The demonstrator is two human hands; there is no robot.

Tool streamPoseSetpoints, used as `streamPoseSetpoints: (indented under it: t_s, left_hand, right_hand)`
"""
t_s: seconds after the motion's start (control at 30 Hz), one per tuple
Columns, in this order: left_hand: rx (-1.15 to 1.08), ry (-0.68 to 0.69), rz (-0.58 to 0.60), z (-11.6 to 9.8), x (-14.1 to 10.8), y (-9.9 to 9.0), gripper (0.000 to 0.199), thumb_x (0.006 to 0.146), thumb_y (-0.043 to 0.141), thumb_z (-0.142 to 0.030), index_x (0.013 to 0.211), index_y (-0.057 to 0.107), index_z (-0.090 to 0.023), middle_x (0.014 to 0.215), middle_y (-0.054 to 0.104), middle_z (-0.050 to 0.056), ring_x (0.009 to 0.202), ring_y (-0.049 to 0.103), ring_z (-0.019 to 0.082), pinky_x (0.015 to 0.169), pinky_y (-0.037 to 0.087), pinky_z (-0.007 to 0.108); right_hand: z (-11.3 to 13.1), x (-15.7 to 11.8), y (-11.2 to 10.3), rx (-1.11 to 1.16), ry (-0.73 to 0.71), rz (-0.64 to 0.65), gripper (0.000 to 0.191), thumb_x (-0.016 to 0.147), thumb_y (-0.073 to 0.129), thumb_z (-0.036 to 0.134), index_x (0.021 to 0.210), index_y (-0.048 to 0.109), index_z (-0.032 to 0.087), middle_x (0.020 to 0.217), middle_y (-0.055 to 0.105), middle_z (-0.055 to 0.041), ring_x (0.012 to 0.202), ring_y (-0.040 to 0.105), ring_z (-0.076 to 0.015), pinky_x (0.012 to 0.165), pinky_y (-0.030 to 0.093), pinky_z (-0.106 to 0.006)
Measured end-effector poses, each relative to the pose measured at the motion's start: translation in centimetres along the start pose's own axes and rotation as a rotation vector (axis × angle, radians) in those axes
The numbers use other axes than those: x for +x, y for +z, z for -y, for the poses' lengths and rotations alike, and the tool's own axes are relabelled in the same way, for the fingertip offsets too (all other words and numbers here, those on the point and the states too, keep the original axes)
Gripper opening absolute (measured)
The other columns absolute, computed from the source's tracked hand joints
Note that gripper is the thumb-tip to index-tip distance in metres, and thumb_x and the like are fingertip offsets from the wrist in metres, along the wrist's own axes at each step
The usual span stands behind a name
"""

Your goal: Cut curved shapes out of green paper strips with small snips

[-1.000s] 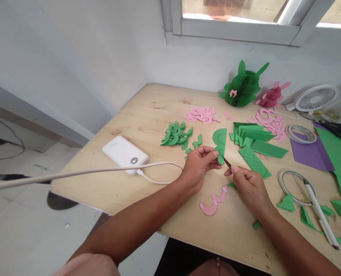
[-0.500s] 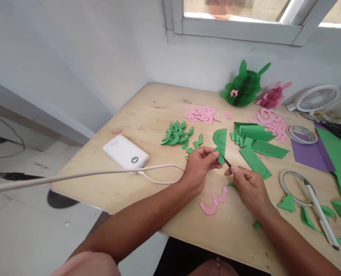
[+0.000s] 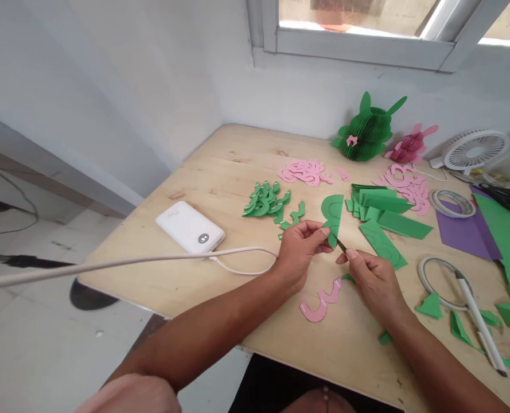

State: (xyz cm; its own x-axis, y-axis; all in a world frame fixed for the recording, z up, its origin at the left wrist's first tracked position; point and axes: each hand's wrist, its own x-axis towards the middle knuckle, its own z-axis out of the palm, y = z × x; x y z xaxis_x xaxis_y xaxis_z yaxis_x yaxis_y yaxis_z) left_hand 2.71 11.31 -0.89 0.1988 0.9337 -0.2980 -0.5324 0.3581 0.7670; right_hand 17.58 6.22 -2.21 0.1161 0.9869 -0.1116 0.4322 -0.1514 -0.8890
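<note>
My left hand pinches a scalloped green paper piece upright between thumb and fingers. In my right hand is a thin dark tool, its tip touching the lower edge of that paper; whether it is a blade or scissors is too small to tell. Below my hands a pink curved cutout with white strips lies on the wooden table. Beyond my left hand sits a heap of green curved cutouts. Folded green strips lie beyond my right hand.
A white power bank with a cable is at the left. Pink cutouts, a green paper figure, a pink one and a fan stand farther back. Tape rolls, a white pen and green scraps lie right.
The view has shifted very slightly. Both hands keep their hold, and the green paper and dark tool show almost no movement.
</note>
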Motion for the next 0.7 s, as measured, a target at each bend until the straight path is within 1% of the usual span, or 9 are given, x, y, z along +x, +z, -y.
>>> streamPoseSetpoints:
  t_s: [0.17,0.27,0.37,0.7]
  left_hand:
    - [-0.010,-0.024,0.027,-0.01,0.14,-0.13,0.022,0.065,0.079,-0.026,0.072,0.062,-0.013,0.062,0.062,0.000,0.056,0.057,0.010,0.063,0.050,0.027]
    - [-0.014,-0.027,0.037,-0.02,0.14,-0.16,0.021,0.065,0.078,-0.025,0.073,0.062,-0.013,0.062,0.063,0.000,0.056,0.057,0.010,0.063,0.050,0.027]
    - [-0.020,-0.031,0.038,-0.03,0.07,-0.14,0.022,0.065,0.078,-0.025,0.073,0.062,-0.014,0.063,0.063,0.000,0.058,0.059,0.011,0.064,0.050,0.027]
    - [-0.031,-0.034,0.018,0.14,0.02,-0.09,0.022,0.064,0.079,-0.026,0.073,0.062,-0.014,0.064,0.063,0.000,0.061,0.060,0.011,0.065,0.051,0.027]
  right_hand:
    - [0.07,-0.06,0.00,0.009,-0.008,0.008,0.051,0.087,0.048,0.060,0.072,0.069,0.016,0.052,0.029,0.0045,0.047,0.024,-0.0111,0.043,0.018,-0.025]
    - [0.02,-0.08,-0.01,0.010,-0.009,0.001,0.051,0.087,0.048,0.059,0.071,0.069,0.016,0.053,0.028,0.0043,0.047,0.025,-0.0114,0.044,0.019,-0.025]
    - [-0.04,-0.06,-0.03,0.008,-0.014,-0.008,0.050,0.087,0.048,0.059,0.070,0.069,0.016,0.053,0.028,0.0043,0.048,0.026,-0.0117,0.044,0.020,-0.025]
    - [-0.14,0.06,0.12,0.025,0.005,0.006,0.052,0.087,0.047,0.061,0.071,0.068,0.016,0.052,0.026,0.0053,0.046,0.022,-0.0109,0.042,0.016,-0.025]
